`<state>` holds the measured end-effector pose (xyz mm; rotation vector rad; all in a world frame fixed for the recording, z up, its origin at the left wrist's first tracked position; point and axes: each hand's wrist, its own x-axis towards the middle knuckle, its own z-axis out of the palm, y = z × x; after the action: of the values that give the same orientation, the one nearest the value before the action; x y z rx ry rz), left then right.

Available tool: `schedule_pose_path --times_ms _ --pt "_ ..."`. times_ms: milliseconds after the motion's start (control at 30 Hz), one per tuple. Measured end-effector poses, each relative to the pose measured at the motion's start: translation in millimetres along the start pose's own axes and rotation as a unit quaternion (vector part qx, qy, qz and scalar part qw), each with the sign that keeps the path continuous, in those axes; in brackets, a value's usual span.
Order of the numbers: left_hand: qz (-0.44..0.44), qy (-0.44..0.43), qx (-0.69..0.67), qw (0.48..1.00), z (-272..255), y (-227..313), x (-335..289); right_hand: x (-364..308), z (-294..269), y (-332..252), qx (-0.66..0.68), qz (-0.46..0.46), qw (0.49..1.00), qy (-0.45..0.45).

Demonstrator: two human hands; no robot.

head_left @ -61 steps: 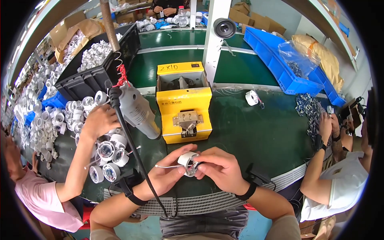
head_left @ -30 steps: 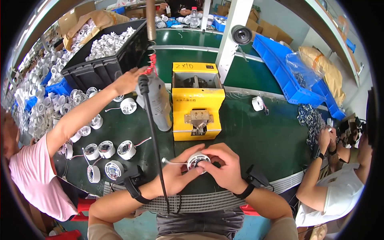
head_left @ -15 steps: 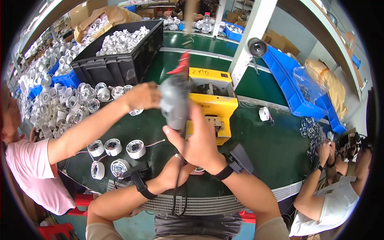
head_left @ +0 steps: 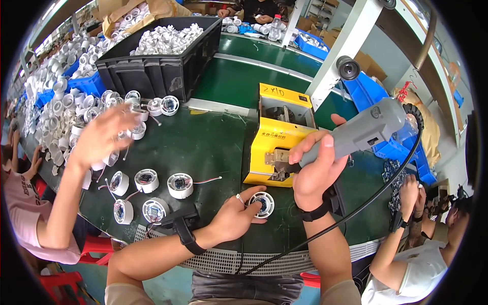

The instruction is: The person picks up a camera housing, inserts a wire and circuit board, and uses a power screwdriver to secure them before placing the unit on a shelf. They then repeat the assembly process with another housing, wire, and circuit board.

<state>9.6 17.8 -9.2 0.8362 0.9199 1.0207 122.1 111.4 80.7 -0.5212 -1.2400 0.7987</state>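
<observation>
My right hand (head_left: 319, 175) is wrapped round a grey electric screwdriver (head_left: 363, 129), which is tilted, its black cord running back over my forearm. The driver's narrow end points at the metal block on the front of a yellow screw feeder (head_left: 272, 147); whether it touches cannot be told. Lower down, my left hand (head_left: 231, 216) pinches a round white housing (head_left: 269, 205) on the green table, a circuit board showing inside its ring. Several similar wired housings (head_left: 180, 186) sit to the left of that hand.
A black crate (head_left: 147, 76) of small white parts stands far left, beside heaped white rings. A co-worker's hand (head_left: 104, 134) reaches over the table's left side. Blue trays (head_left: 368, 91) and another co-worker's hands (head_left: 410, 195) are at the right. A white post (head_left: 335, 61) rises behind the feeder.
The screwdriver in my right hand has swung right and tilted beside the feeder. My left hand and its housing now show plainly. The left co-worker's hand has drawn back leftward.
</observation>
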Motion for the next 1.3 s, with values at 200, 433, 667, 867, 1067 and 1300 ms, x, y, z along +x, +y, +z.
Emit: schedule_pose_path --times_ms 200,433,667,867,1067,1300 --pt "0.004 0.003 -0.007 1.0 1 -2 1 -1 -4 8 -0.015 -0.011 1.0 -0.001" --pt "0.004 0.011 -0.015 1.0 1 -4 2 -5 -8 7 -0.034 -0.015 0.998 -0.044" --pt "0.018 0.029 -0.013 0.999 0 -4 3 -42 -14 -16 0.044 0.062 0.995 -0.059" --pt "0.031 0.034 -0.012 0.999 3 -2 3 -60 -15 -13 0.062 0.09 0.991 -0.073" --pt "0.029 0.037 -0.007 0.999 4 -1 1 -64 -15 -11 0.044 0.087 0.992 -0.086" --pt "0.015 0.046 0.005 0.999 3 6 -2 -70 -12 0 0.042 0.09 0.99 -0.1"
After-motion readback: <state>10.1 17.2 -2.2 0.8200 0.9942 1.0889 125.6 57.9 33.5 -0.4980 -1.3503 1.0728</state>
